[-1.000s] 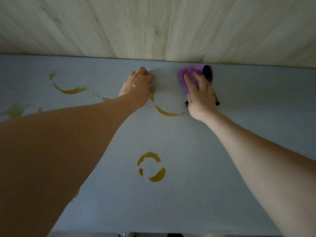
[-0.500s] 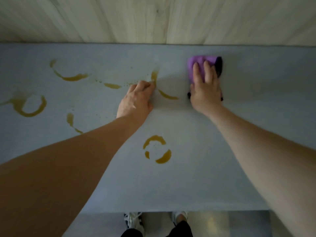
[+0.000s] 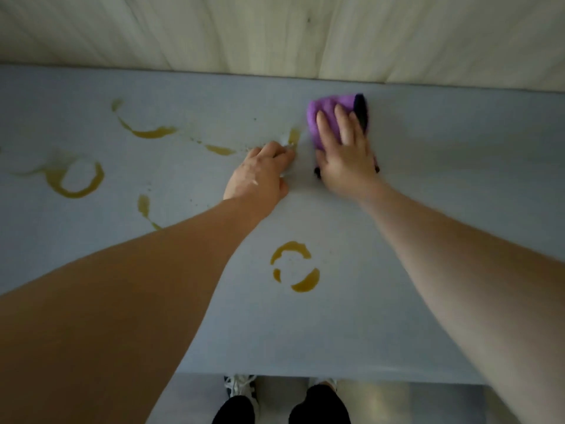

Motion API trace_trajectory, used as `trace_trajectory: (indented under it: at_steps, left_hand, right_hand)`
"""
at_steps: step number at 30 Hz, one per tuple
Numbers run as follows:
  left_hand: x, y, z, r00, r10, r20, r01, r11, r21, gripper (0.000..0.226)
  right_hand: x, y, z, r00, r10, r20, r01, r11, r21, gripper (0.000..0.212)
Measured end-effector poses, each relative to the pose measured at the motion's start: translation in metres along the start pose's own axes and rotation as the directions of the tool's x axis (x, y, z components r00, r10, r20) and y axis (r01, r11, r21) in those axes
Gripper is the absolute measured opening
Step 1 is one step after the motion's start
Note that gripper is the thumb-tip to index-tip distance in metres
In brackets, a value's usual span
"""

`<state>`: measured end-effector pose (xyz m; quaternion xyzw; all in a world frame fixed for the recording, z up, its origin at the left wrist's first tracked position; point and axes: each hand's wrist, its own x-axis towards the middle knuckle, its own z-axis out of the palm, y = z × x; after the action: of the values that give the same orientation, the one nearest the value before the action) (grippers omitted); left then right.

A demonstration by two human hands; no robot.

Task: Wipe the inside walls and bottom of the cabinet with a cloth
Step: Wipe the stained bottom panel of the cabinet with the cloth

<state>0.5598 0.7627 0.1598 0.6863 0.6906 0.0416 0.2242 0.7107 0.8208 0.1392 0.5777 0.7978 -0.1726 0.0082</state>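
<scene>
A purple cloth with a dark edge (image 3: 321, 117) lies on the grey cabinet bottom (image 3: 428, 179), near the pale wooden back wall (image 3: 275, 32). My right hand (image 3: 345, 154) presses flat on the cloth, fingers spread over it. My left hand (image 3: 260, 175) rests on the bottom just left of the cloth, fingers curled, with something small and pale at the fingertips that I cannot make out. Yellow-brown ring stains mark the bottom: one (image 3: 295, 266) near the front, one (image 3: 73, 179) at the left, and streaks (image 3: 149, 131) toward the back.
The front edge of the cabinet bottom (image 3: 336, 377) runs across the lower view. Below it are my legs and white shoes (image 3: 241, 387) on a shiny floor. Both forearms cross the bottom from the near corners.
The view has tilted down, so the front edge and shoes appear. My left hand has pulled back from the back wall toward me. The right hand and cloth stay near the back.
</scene>
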Motion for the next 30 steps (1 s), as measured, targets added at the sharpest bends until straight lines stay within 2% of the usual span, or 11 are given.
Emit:
trace_trajectory:
  at_steps: [3, 6, 12, 17, 20, 23, 27, 30]
  left_hand:
    - [0.001, 0.0, -0.002, 1.0, -0.011, 0.014, 0.011, 1.0, -0.021, 0.048]
    - [0.003, 0.0, -0.004, 1.0, -0.012, 0.022, 0.013, 0.999, -0.044, 0.047]
    - [0.004, -0.002, -0.004, 1.0, 0.011, 0.004, -0.011, 0.999, -0.043, 0.054]
    - [0.0, -0.009, -0.011, 0.998, 0.038, 0.047, -0.034, 0.996, -0.077, 0.055]
    - [-0.005, -0.019, -0.018, 1.0, -0.011, -0.008, 0.01, 0.998, -0.057, 0.052]
    - [-0.007, -0.033, -0.021, 0.999, -0.049, -0.022, 0.049, 0.998, -0.025, 0.051]
    - [-0.007, -0.037, -0.017, 0.999, -0.013, -0.043, 0.011, 0.999, -0.03, 0.051]
    - [-0.006, -0.036, -0.019, 1.0, -0.014, -0.023, 0.014, 1.0, -0.011, 0.05]
  right_hand:
    - [-0.046, -0.016, 0.014, 0.996, -0.044, 0.075, 0.047, 0.998, -0.042, 0.063]
    - [-0.038, -0.014, 0.007, 0.988, -0.059, 0.142, 0.065, 0.997, -0.035, 0.067]
    - [0.037, -0.018, -0.01, 0.988, -0.061, 0.141, 0.062, 0.998, -0.002, 0.07]
    - [0.005, -0.02, 0.004, 0.991, -0.132, 0.007, 0.132, 0.991, 0.006, 0.064]
    - [-0.022, -0.024, 0.011, 0.983, -0.164, 0.08, 0.167, 0.985, -0.034, 0.063]
    - [0.0, -0.024, 0.002, 0.976, -0.201, 0.086, 0.206, 0.977, -0.054, 0.066]
    - [0.061, -0.032, -0.011, 0.992, -0.092, 0.09, 0.096, 0.994, -0.042, 0.067]
    - [0.061, -0.029, -0.013, 0.997, -0.062, 0.047, 0.063, 0.998, -0.025, 0.063]
